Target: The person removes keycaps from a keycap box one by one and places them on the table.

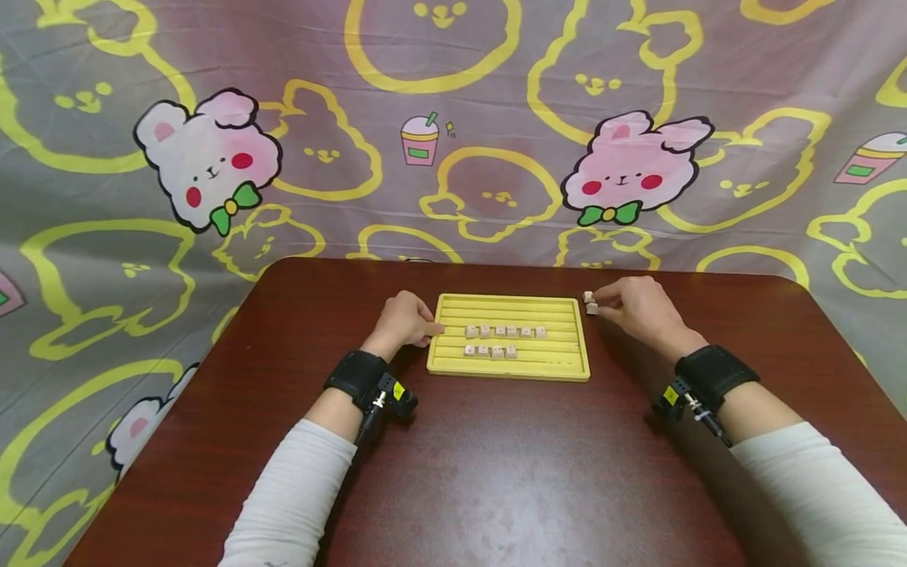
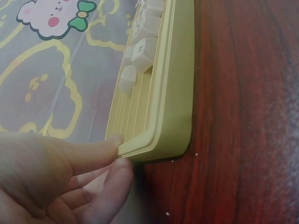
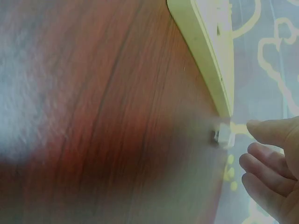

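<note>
A yellow ridged tray [image 1: 510,367] lies on the table, with two rows of small off-white keycaps [image 1: 497,353] standing on its ridges. At the tray's left end my left hand [image 1: 405,321] pinches the rim, thumb on top and fingers curled at the outer side. One keycap [image 2: 144,52] in the left wrist view bears the letter N. Off the tray's right edge sit two loose keycaps [image 1: 591,309]. My right hand [image 1: 641,309] reaches to these from the right, fingertips right beside them. The right wrist view shows its thumb and fingers parted, with a keycap [image 3: 224,135] just past the fingertips.
The dark reddish-brown wooden table [image 1: 524,465] has rounded far corners. A cloth [image 1: 482,189] with cartoon figures hangs close behind its back edge. Black straps with small cameras wrap both wrists.
</note>
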Action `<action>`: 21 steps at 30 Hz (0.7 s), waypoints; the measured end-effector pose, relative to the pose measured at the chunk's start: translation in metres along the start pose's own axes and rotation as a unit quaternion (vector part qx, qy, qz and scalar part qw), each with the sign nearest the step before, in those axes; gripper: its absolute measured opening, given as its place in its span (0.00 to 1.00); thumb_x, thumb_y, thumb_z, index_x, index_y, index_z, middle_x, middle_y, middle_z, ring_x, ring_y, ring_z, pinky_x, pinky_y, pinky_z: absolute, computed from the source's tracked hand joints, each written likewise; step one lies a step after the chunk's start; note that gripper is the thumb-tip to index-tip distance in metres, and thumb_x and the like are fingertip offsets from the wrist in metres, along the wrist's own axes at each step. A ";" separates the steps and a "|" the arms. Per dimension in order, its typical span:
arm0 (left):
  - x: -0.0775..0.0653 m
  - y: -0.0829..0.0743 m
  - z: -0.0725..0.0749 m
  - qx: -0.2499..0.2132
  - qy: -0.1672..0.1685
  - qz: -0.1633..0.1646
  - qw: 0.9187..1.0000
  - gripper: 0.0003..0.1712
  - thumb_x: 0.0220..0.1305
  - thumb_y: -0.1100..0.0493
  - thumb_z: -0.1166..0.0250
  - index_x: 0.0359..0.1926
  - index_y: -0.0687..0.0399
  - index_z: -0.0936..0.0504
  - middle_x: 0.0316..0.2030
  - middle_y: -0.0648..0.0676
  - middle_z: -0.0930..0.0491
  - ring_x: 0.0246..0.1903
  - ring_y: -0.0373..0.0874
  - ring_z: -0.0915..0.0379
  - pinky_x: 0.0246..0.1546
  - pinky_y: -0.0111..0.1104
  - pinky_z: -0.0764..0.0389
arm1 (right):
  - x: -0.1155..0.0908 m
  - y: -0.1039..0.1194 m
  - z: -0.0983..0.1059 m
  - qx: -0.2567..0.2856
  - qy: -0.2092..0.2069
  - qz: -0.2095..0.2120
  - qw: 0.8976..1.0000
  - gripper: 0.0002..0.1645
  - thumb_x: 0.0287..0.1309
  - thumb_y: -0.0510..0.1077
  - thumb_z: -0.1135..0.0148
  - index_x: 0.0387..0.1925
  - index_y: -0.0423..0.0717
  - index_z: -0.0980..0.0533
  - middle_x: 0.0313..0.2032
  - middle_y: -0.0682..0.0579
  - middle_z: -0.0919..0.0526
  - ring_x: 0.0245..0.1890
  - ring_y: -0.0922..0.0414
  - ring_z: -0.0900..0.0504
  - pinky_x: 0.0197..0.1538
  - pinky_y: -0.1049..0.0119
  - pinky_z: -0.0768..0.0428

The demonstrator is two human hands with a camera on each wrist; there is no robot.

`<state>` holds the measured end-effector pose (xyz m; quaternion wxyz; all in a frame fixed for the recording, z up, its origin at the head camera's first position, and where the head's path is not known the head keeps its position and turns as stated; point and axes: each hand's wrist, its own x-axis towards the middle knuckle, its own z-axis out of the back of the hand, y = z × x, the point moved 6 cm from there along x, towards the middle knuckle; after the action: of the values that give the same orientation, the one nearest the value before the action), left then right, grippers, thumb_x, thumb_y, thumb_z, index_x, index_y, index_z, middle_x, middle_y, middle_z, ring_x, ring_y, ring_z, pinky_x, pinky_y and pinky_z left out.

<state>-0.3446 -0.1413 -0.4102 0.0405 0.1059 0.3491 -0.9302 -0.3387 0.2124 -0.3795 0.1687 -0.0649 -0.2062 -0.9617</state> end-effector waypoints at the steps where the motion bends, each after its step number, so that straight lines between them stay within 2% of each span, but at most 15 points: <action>1: 0.000 0.000 0.000 0.000 0.000 0.000 1.000 0.13 0.57 0.59 0.26 0.38 0.65 0.14 0.38 0.64 0.15 0.20 0.38 0.18 0.25 0.29 0.14 | 0.000 0.003 0.000 -0.003 0.000 0.005 1.000 0.15 0.57 0.41 0.29 0.46 0.44 0.14 0.42 0.45 0.11 0.33 0.55 0.14 0.32 0.61 0.16; 6: 0.000 0.001 0.000 -0.002 -0.001 0.001 1.000 0.13 0.57 0.59 0.26 0.38 0.65 0.14 0.38 0.64 0.15 0.19 0.38 0.18 0.25 0.29 0.14 | -0.002 0.016 -0.002 -0.018 0.001 0.024 1.000 0.14 0.56 0.42 0.29 0.45 0.45 0.14 0.44 0.47 0.11 0.31 0.57 0.19 0.30 0.66 0.23; 12: 0.000 0.000 0.001 -0.001 -0.002 0.007 1.000 0.14 0.56 0.58 0.25 0.38 0.65 0.14 0.35 0.62 0.15 0.18 0.38 0.19 0.25 0.28 0.14 | -0.005 0.029 -0.008 -0.016 0.009 0.044 0.999 0.15 0.54 0.42 0.27 0.45 0.44 0.14 0.44 0.46 0.12 0.35 0.55 0.17 0.36 0.62 0.19; 16: -0.002 -0.001 0.001 -0.006 0.002 0.007 1.000 0.14 0.56 0.59 0.25 0.38 0.65 0.14 0.38 0.63 0.15 0.20 0.39 0.18 0.26 0.29 0.14 | -0.009 0.039 -0.013 -0.013 0.017 0.059 0.998 0.15 0.54 0.42 0.27 0.45 0.45 0.14 0.41 0.47 0.12 0.38 0.55 0.17 0.37 0.62 0.21; 21: -0.003 -0.001 0.001 -0.010 0.003 0.003 1.000 0.14 0.57 0.59 0.26 0.39 0.66 0.14 0.41 0.64 0.15 0.21 0.40 0.16 0.26 0.30 0.13 | -0.014 0.053 -0.019 -0.001 0.025 0.071 0.997 0.17 0.52 0.45 0.25 0.45 0.47 0.14 0.39 0.50 0.11 0.34 0.58 0.18 0.36 0.64 0.22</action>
<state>-0.3424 -0.1412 -0.4078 0.0428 0.1092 0.3584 -0.9262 -0.3076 0.1631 -0.3800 0.2416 -0.0556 -0.1959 -0.9488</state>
